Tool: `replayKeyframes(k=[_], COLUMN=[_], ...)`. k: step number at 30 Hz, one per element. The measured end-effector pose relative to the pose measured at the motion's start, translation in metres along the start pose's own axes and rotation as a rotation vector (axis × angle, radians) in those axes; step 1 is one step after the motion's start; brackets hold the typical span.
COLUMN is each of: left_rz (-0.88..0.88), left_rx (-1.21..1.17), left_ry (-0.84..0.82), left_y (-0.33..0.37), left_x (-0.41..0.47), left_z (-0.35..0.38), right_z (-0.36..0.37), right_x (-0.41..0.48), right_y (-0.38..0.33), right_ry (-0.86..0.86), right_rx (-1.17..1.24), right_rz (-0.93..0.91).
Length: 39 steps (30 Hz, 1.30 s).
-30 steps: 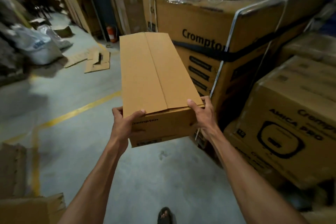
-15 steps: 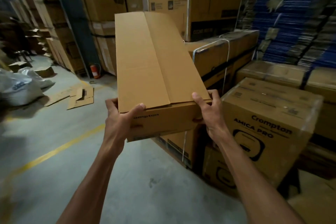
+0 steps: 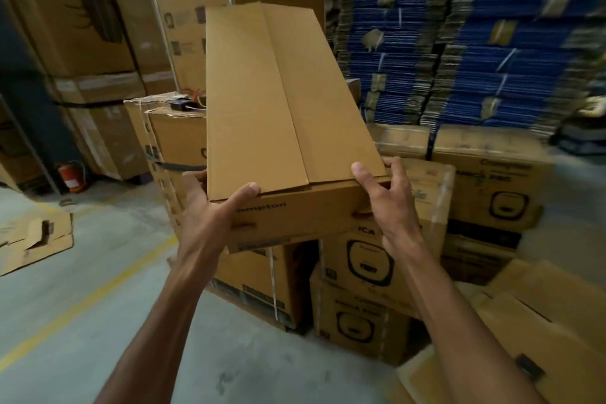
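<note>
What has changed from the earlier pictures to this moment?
The long carton was carried to the right and lifted, toward the stacked cartons. The left hand and right hand still hold its near end as before, thumbs on top; nothing was let go.

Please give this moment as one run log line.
holding; long cardboard box held up, flaps closed; left hand grips near corner; right hand grips near corner

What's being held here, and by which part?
A long brown cardboard box, held at its near end: the left hand grips the near left corner, the right hand the near right corner, thumbs on top.
</note>
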<state>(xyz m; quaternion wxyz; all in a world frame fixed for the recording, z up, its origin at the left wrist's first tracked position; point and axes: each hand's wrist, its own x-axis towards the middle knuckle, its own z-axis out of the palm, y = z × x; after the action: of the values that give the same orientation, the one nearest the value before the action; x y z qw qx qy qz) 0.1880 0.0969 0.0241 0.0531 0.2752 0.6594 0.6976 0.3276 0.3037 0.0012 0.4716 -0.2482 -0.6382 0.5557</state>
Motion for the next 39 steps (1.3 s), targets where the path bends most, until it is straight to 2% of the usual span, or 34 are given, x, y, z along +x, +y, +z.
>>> replayKeyframes(k=[10,17,23,31,39], left_rz=[-0.027,-0.112,-0.158,-0.285,-0.394], left_rx=[-0.097,-0.121,-0.119,-0.142,-0.109], left_ry=[-0.323,-0.467,-0.559,-0.686,-0.77], left_y=[-0.011,-0.046,-0.088,-0.13,-0.174], left_x=[0.045,0.104,0.184,0.294,0.341], left_z=[0.102,0.169,0.206,0.235,0.26], right_z=[-0.083,-0.107,-0.085,-0.04,-0.023], right_x=[0.028,0.067,0.121,0.2,0.239], right_y=[0.007,0.03,0.059,0.092,0.127], right_ry=[0.24,0.403,0.495,0.575,0.65], right_rx=[-0.09,-0.189,-0.164,-0.269,-0.288], right_rz=[0.009,0.06,0.136,0.25,0.385])
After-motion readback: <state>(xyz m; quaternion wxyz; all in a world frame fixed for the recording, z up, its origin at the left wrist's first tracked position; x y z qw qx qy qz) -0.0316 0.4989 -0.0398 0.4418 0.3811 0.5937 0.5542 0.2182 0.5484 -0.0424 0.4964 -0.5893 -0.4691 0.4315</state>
